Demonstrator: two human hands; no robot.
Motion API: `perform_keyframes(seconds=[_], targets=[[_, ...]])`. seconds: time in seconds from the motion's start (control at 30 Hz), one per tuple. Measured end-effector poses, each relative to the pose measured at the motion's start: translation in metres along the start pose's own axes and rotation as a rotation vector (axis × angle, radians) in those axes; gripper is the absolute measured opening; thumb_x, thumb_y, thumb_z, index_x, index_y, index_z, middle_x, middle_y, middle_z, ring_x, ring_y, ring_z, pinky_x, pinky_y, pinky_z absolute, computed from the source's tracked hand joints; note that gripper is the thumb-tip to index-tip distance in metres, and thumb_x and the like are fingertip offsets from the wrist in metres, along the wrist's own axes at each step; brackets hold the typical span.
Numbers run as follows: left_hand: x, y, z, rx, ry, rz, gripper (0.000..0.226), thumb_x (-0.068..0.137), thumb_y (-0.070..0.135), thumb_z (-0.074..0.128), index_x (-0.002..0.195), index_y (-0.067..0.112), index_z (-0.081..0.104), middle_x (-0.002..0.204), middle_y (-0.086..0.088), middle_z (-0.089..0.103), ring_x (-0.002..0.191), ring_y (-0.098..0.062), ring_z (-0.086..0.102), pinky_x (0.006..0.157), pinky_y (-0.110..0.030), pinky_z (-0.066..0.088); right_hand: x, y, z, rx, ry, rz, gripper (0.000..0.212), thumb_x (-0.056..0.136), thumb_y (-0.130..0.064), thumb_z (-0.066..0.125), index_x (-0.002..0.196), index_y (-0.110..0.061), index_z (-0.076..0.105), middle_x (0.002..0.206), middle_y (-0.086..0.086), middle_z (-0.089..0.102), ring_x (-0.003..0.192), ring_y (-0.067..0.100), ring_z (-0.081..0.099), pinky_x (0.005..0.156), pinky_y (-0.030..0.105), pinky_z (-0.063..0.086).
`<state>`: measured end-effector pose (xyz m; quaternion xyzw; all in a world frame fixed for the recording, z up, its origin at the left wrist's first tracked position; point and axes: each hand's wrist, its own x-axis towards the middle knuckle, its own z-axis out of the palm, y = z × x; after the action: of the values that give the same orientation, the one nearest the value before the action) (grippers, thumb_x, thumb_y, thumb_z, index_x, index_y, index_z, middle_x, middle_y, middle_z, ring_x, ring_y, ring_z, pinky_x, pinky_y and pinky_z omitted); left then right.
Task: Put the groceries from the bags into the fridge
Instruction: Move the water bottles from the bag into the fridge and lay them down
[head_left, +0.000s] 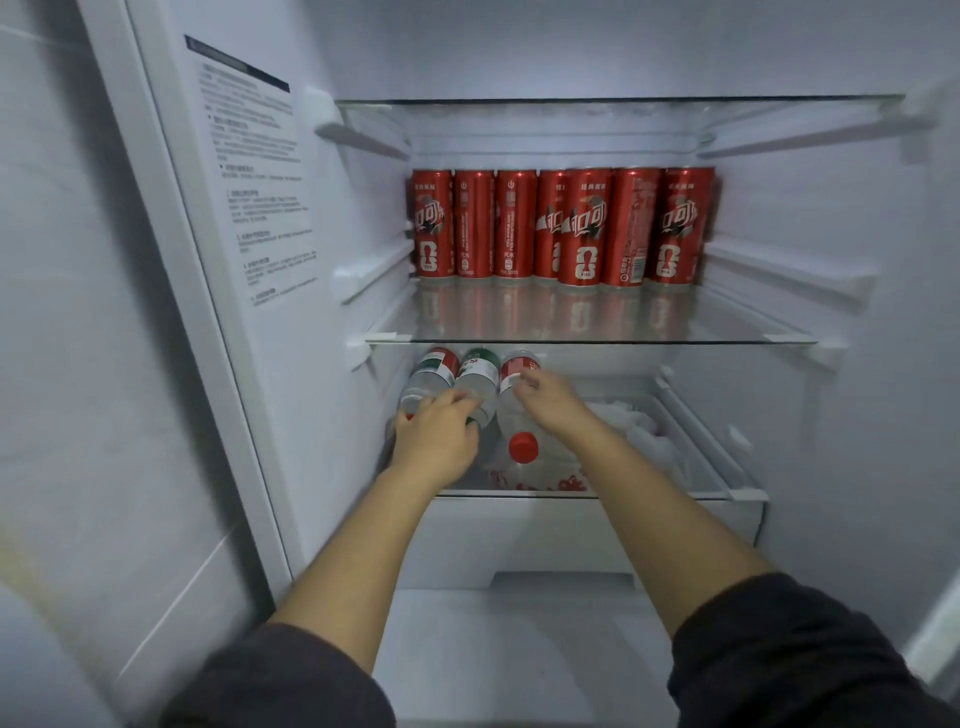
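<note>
Inside the open fridge, three clear water bottles lie side by side on the lower glass shelf (597, 493). My left hand (436, 436) curls over the near ends of the left bottle (428, 376) and the middle, green-capped bottle (480, 379). My right hand (550, 400) rests on the right bottle (511, 415), whose red cap (523, 447) points toward me. Whether either hand truly grips its bottle is unclear. A row of several red cola cans (561, 228) stands at the back of the middle glass shelf (587, 340).
A white plastic bag (639, 431) lies on the right part of the lower shelf. A label sheet (254, 176) covers the fridge's left inner wall. A white drawer front (519, 540) sits under the lower shelf. The top glass shelf (618, 100) holds nothing visible.
</note>
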<state>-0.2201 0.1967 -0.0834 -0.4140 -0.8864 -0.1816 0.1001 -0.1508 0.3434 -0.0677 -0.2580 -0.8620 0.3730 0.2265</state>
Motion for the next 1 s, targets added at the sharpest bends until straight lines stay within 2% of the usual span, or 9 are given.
perform_keyframes(seconds=[0.07,0.13,0.2,0.27,0.4,0.5,0.8,0.9,1.0], targets=[[0.009,0.001,0.000,-0.040,0.081,-0.027,0.042,0.098,0.026,0.038,0.137,0.028,0.051,0.143,0.002,0.046,0.132,-0.023,0.039,0.107,-0.045,0.028,-0.007,0.003,0.010,-0.024,0.004,-0.039,0.031,0.098,-0.020,0.042,0.119,-0.011,0.062,0.122,0.015,0.056,0.113,0.034,0.054,0.089,0.036,0.042],[0.017,0.000,0.004,-0.006,0.118,-0.027,0.041,0.098,0.027,0.037,0.137,0.025,0.051,0.141,0.000,0.049,0.130,-0.023,0.041,0.104,-0.046,0.031,-0.015,0.008,0.022,-0.093,0.010,-0.071,0.040,0.096,-0.023,0.044,0.133,-0.009,0.050,0.137,0.014,0.043,0.120,0.035,0.048,0.096,0.036,0.041],[0.023,-0.001,0.008,0.046,0.092,-0.010,0.043,0.100,0.029,0.035,0.142,0.025,0.045,0.150,0.002,0.041,0.136,-0.021,0.036,0.106,-0.052,0.030,-0.019,0.010,0.029,-0.123,0.033,-0.084,0.054,0.095,-0.023,0.046,0.146,-0.008,0.035,0.151,0.014,0.028,0.130,0.036,0.040,0.106,0.041,0.038],[0.028,-0.004,0.010,0.103,0.071,0.006,0.046,0.101,0.032,0.031,0.146,0.025,0.039,0.155,0.005,0.034,0.141,-0.018,0.031,0.107,-0.056,0.030,-0.016,0.011,0.029,-0.127,0.045,-0.088,0.058,0.095,-0.021,0.045,0.149,-0.008,0.029,0.154,0.015,0.024,0.132,0.035,0.037,0.108,0.042,0.037],[0.035,-0.006,0.009,0.184,0.033,0.036,0.049,0.100,0.033,0.029,0.148,0.024,0.035,0.156,0.006,0.032,0.142,-0.018,0.029,0.107,-0.057,0.030,-0.003,0.011,0.024,-0.173,0.037,-0.057,0.059,0.097,-0.021,0.044,0.151,-0.009,0.025,0.159,0.013,0.018,0.138,0.033,0.032,0.109,0.038,0.033],[0.036,-0.007,0.013,0.207,0.031,0.029,0.050,0.100,0.033,0.027,0.148,0.024,0.035,0.156,0.006,0.033,0.143,-0.017,0.029,0.108,-0.056,0.029,0.005,0.015,0.025,-0.182,0.042,-0.056,0.059,0.096,-0.021,0.044,0.152,-0.010,0.026,0.160,0.013,0.019,0.140,0.032,0.030,0.109,0.036,0.032],[0.034,-0.009,0.019,0.215,0.066,0.019,0.051,0.099,0.033,0.025,0.147,0.023,0.039,0.153,0.007,0.038,0.141,-0.012,0.033,0.108,-0.055,0.029,0.010,0.018,0.027,-0.313,0.079,-0.093,0.057,0.096,-0.024,0.042,0.150,-0.012,0.029,0.156,0.012,0.027,0.126,0.033,0.047,0.096,0.039,0.045],[0.034,-0.009,0.018,0.203,0.066,0.020,0.051,0.099,0.033,0.027,0.148,0.022,0.037,0.154,0.007,0.037,0.142,-0.011,0.031,0.108,-0.055,0.029,0.010,0.015,0.026,-0.370,0.067,-0.109,0.058,0.096,-0.023,0.042,0.150,-0.008,0.028,0.155,0.016,0.027,0.134,0.032,0.039,0.103,0.039,0.040],[0.036,-0.010,0.018,0.202,0.059,0.034,0.054,0.096,0.034,0.023,0.148,0.023,0.037,0.154,0.007,0.036,0.141,-0.010,0.031,0.107,-0.053,0.030,0.010,0.015,0.025,-0.379,0.027,-0.123,0.060,0.096,-0.020,0.043,0.151,-0.003,0.025,0.159,0.016,0.019,0.146,0.029,0.021,0.116,0.036,0.025]])
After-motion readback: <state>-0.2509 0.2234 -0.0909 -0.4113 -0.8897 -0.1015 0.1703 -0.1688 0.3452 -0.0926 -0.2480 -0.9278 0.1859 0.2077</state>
